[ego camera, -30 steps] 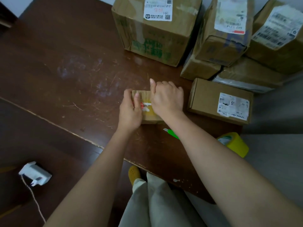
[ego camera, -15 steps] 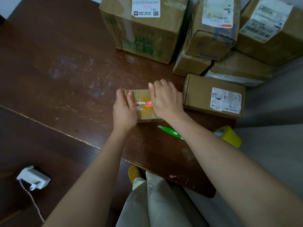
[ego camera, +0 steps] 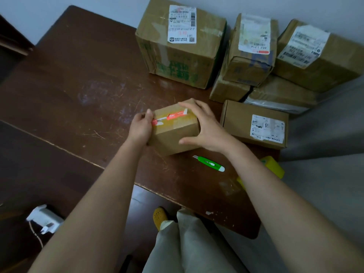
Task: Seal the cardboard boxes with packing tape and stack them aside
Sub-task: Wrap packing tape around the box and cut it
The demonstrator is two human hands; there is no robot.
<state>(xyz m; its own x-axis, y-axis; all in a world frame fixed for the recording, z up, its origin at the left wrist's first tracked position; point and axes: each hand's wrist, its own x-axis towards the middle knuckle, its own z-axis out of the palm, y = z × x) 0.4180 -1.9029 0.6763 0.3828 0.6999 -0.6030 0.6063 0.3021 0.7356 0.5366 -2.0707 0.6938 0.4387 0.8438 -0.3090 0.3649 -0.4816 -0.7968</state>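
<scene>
A small cardboard box (ego camera: 173, 133) with a red-and-white sticker on top is between both hands near the middle of the dark wooden table (ego camera: 78, 95). My left hand (ego camera: 140, 128) grips its left side, thumb on the top edge. My right hand (ego camera: 204, 127) clasps its right side with fingers spread over the top and front. The box looks tilted, its near face turned up toward me. A yellow roll of packing tape (ego camera: 272, 168) lies at the table's right edge, partly hidden by my right forearm.
A green utility knife (ego camera: 209, 163) lies just in front of the box. A flat labelled box (ego camera: 254, 125) sits to the right. Several larger boxes (ego camera: 181, 46) are stacked at the back right against the wall. A white charger (ego camera: 45, 218) lies on the lower surface at left.
Both hands have shifted from pressing on the box's top to gripping its sides. The box has been tipped and raised, so its front face now shows.
</scene>
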